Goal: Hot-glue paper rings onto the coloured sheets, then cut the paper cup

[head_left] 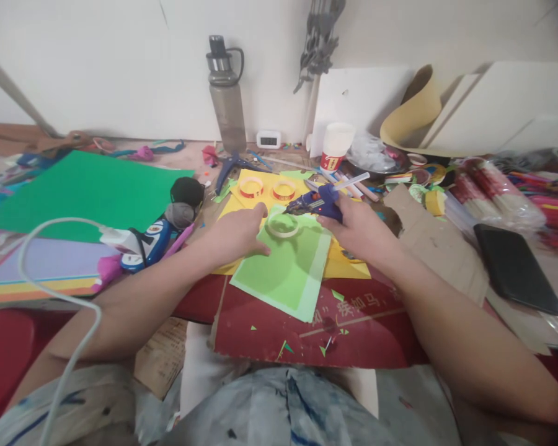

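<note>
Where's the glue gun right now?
Just right of centre in the head view, the right hand holds the blue glue gun near the pale ring.

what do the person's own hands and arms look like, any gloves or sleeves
Both the left hand and right hand are bare, with no gloves, rings or watch visible. The left forearm and right forearm show no sleeves. A white cable passes across the view of the left forearm.

Light: moderate, diffuse; soft shadows on light-green paper (275, 280). Focus: slightly soft throughout. Edges: wide-angle stretching.
</note>
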A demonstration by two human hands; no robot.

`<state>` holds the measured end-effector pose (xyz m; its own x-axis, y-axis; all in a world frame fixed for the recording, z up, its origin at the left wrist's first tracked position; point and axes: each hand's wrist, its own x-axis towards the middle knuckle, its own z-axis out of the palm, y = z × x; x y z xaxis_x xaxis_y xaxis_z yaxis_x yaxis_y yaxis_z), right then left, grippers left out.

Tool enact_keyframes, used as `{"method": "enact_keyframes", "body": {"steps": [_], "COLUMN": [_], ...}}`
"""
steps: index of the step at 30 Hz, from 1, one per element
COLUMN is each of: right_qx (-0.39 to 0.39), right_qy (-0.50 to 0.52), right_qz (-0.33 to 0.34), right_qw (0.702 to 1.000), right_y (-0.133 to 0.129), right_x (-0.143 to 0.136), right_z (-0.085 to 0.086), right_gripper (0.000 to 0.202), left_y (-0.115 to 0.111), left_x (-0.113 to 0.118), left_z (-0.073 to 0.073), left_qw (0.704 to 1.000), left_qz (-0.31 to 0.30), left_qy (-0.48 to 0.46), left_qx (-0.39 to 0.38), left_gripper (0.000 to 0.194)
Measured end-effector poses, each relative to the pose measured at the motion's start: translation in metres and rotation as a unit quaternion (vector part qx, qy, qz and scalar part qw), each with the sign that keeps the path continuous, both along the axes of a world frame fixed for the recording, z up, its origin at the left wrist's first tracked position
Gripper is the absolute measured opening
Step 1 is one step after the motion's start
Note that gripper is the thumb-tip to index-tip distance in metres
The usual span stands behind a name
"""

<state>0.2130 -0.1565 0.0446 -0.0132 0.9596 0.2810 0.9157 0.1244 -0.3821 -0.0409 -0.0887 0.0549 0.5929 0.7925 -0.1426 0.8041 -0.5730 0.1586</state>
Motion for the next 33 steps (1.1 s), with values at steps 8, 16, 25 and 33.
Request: {"method": "enact_keyframes", "body": {"steps": [8, 16, 25, 33], "right_qx": [0.015, -0.049, -0.077, -0.067], "right_qy": [-0.021, -0.066, -0.076, -0.076], "right_qz": [-0.009, -0.025, -0.031, -0.024], "right_qw": [1.0, 0.996, 0.994, 0.995], "right_y": [-0.001, -0.007, -0.011, -0.01], "right_x": [0.006, 0.006, -0.004, -0.005], "right_z": [0.004, 0.018, 0.027, 0.023], "right_gripper": [0.027, 0.032, 0.045, 0.048], "left_y": [0.001, 0.026, 0.031, 0.03], "left_x": [0.0, -0.004, 0.013, 0.036], "left_z": [0.001, -0.003, -0.017, -0.034], "left_qw": [0.997, 0.995, 0.988, 0.983], "left_qz": [-0.013, -0.042, -0.045, -0.03], "left_qy": [-0.062, -0.078, -0.147, -0.176], "left_qx": [-0.032, -0.037, -0.005, 0.031], "left_gripper": [0.063, 0.056, 0.085, 0.084]}}
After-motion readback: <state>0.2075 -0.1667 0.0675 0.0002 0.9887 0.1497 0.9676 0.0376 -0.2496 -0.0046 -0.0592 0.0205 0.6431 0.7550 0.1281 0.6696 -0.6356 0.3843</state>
